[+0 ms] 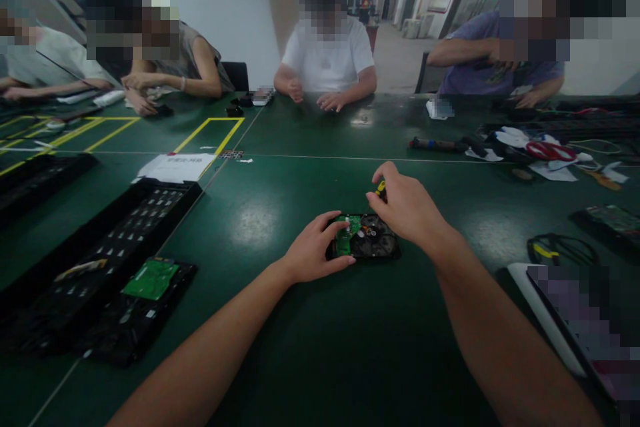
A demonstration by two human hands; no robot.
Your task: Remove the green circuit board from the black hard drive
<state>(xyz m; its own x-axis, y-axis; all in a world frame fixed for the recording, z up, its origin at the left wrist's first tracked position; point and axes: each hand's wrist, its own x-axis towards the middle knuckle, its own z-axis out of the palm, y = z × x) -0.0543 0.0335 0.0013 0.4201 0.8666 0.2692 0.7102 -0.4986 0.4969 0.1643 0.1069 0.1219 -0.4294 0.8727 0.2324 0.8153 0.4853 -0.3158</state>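
A hard drive (pixel 381 245) lies flat on the green table in front of me, its circuit board side up. The green board covers its left end; the rest is black with a round hub. My left hand (pixel 320 247) grips the drive's left end, thumb along the near edge and fingers over the board and far edge. Above the drive's far right corner, my right hand (pixel 403 203) is closed round a small screwdriver (pixel 381 189) with a yellow and black handle. Its shaft and tip are hidden, so contact with the drive cannot be told.
A long black tray (pixel 165 203) stands at left, with another hard drive (pixel 150 280) beside it and a white paper (pixel 175 167) behind. On the right are a tablet-like device (pixel 575 320), a coiled cable (pixel 563 250) and a cluttered pile (pixel 543 150). Several people sit opposite.
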